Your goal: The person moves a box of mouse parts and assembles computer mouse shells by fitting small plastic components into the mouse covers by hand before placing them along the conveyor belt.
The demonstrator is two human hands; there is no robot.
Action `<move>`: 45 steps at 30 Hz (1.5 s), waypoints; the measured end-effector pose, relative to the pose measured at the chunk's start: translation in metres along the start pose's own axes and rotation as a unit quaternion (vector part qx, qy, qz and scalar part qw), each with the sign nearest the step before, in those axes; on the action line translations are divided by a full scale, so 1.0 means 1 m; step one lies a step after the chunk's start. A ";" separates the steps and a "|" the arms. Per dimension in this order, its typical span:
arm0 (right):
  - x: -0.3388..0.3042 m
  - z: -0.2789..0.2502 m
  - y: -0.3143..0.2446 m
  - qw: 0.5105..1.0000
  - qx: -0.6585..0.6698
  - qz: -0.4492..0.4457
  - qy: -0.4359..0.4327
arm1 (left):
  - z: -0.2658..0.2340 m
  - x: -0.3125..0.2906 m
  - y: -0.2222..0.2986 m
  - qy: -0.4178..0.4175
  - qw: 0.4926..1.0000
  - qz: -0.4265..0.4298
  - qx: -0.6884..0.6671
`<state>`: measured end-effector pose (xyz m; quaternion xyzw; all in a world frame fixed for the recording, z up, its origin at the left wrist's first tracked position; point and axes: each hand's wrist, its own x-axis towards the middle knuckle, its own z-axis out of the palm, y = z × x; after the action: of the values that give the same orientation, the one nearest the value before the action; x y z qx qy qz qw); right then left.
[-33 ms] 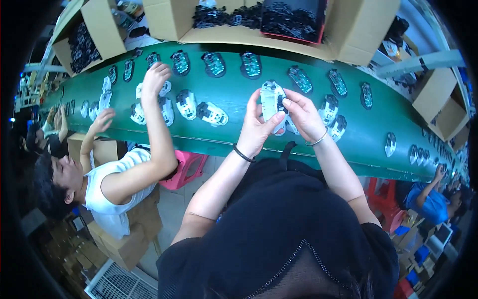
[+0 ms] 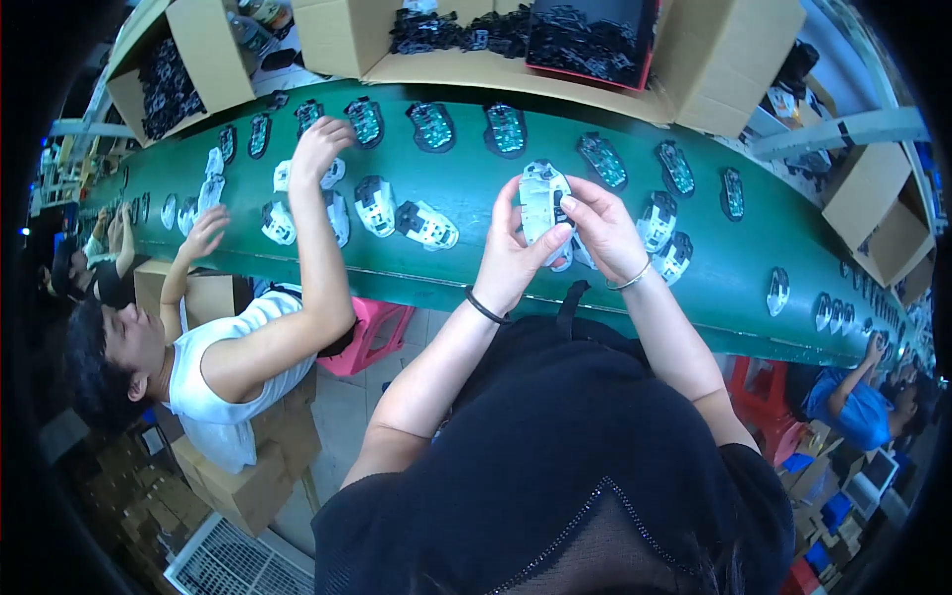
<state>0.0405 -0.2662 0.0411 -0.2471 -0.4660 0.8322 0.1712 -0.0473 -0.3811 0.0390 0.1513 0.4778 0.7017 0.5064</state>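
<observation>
A white computer-mouse shell [image 2: 538, 206] with a small black part on its right side is held up over the green belt [image 2: 476, 263]. My left hand [image 2: 508, 246] grips its left and lower edge, with the thumb across the front. From the other side, my right hand [image 2: 607, 236] pinches the shell, its thumb pressed on the black part. Beneath my hands, another white piece partly shows. Two white-and-black mouse shells, one [image 2: 656, 220] above the other [image 2: 674, 260], lie just right of my right hand. Left of my hands rests a white mouse shell [image 2: 428, 225].
Along the belt's far side runs a row of dark mouse bases with green circuit boards [image 2: 505, 129]. Cardboard boxes [image 2: 337, 35] of black parts stand behind it. At left, a co-worker's hand [image 2: 322, 149] reaches over the belt. Further right lies a clear-and-grey shell [image 2: 778, 292].
The shell in my hands is tilted slightly differently. The co-worker's raised hand has shifted a little to the right. My grip is otherwise the same.
</observation>
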 end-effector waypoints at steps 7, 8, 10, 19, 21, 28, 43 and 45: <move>0.024 0.030 0.004 0.993 0.059 0.103 -0.012 | -0.041 -0.004 0.020 0.036 0.989 -0.106 -0.093; 0.026 0.034 0.003 0.988 0.095 0.120 -0.009 | -0.044 -0.004 0.022 0.046 0.989 -0.106 -0.091; 0.031 0.037 0.009 0.991 0.072 0.110 -0.006 | -0.053 -0.001 0.024 0.036 0.985 -0.114 -0.126; 0.051 0.054 0.018 0.998 0.007 0.068 0.002 | -0.064 0.006 0.027 0.071 0.995 -0.044 -0.057; 0.058 0.057 0.021 0.998 -0.018 0.058 -0.002 | -0.067 0.009 0.025 0.063 0.998 0.004 -0.007; 0.094 0.081 0.026 0.990 -0.025 0.141 -0.010 | -0.120 0.024 0.029 0.044 0.947 -0.099 -0.301; 0.204 0.188 0.062 0.743 -0.585 -0.239 -0.220 | -0.235 0.035 0.054 0.140 0.919 -0.005 -0.369; 0.212 0.194 0.067 0.725 -0.601 -0.241 -0.233 | -0.244 0.038 0.057 0.130 0.918 -0.018 -0.373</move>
<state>-0.2476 -0.3255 0.0163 0.0241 -0.9377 0.3399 0.0677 -0.2657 -0.4768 -0.0459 -0.1497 0.2456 0.8335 0.4718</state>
